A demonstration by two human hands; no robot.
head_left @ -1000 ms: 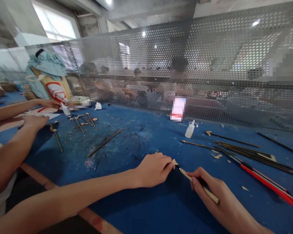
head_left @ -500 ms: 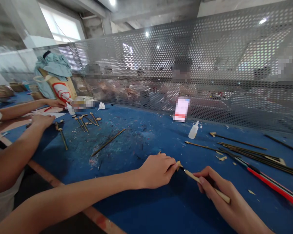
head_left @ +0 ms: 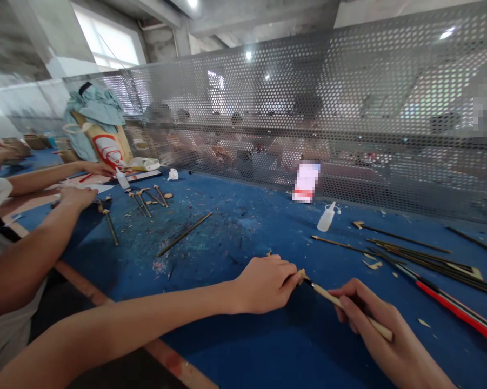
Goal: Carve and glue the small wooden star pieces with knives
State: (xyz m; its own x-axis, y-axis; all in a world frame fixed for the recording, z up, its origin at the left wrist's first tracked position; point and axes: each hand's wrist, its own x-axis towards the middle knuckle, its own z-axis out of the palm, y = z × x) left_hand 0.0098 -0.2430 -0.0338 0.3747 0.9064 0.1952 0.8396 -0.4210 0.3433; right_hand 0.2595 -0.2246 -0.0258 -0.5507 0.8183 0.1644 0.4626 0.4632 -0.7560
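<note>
My left hand (head_left: 265,284) is closed over the blue tabletop, pinching a small tan piece (head_left: 302,274) that looks like wood or bamboo. Most of that piece is hidden by the fingers. A carving tool with a pale wooden handle (head_left: 326,295) is gripped like a pen in my right hand (head_left: 368,308). Its dark metal tip meets the tan piece or lies right against it; the exact contact is too small to tell. Behind the hands stands a small white squeeze bottle (head_left: 326,219). A thin stick (head_left: 342,244) lies beyond my right hand.
To the right lie several dark sticks (head_left: 429,258) and a red-and-black handled tool (head_left: 458,305). A phone (head_left: 306,182) leans on the perforated metal screen (head_left: 243,129). At left, a co-worker's arms (head_left: 44,243) reach over the table near several short stick pieces (head_left: 141,202) and a paper bag (head_left: 109,146).
The whole view has shifted slightly, so things appear a little farther right. Both hands keep their grips, with the tool tip still at the tan piece.
</note>
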